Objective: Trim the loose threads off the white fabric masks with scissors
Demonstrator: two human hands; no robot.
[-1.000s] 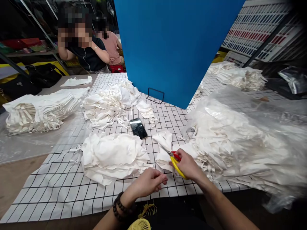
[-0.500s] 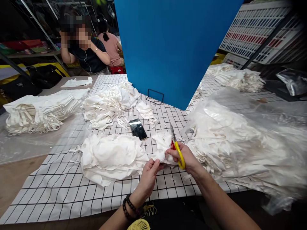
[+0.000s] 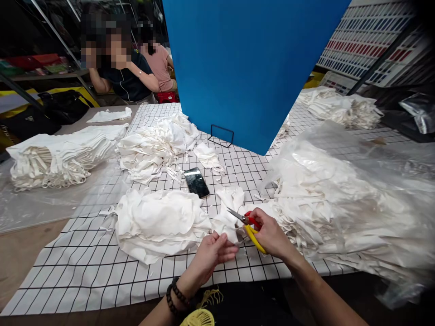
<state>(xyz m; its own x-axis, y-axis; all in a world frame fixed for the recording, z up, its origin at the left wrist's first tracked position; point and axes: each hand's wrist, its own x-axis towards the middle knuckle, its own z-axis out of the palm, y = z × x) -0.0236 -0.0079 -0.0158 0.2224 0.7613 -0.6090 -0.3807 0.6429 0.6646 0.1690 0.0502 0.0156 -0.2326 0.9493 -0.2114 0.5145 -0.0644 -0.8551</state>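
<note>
My right hand (image 3: 270,233) is closed on scissors (image 3: 245,220) with one red and one yellow handle loop. Their blades point left over a crumpled white cloth piece (image 3: 226,225) and look slightly parted. With thumb and fingers, my left hand (image 3: 216,251) pinches the near edge of that cloth piece. Left of it lies a stack of white cloth pieces (image 3: 159,222), close to my left fingers. To the right of my right hand spreads a big heap of white cloth (image 3: 326,203), partly under clear plastic.
A phone (image 3: 196,182) lies beyond the stack on the checked tablecloth (image 3: 84,267). A tall blue board (image 3: 251,72) stands behind. Other white cloth piles (image 3: 152,145) and a folded bundle (image 3: 61,154) are at the left. A seated person (image 3: 125,74) leans on the far side.
The scissors have swung from pointing away to pointing left over the cloth, with my right hand lower and turned. My left hand has dropped slightly, and its lower fingers have spread.
</note>
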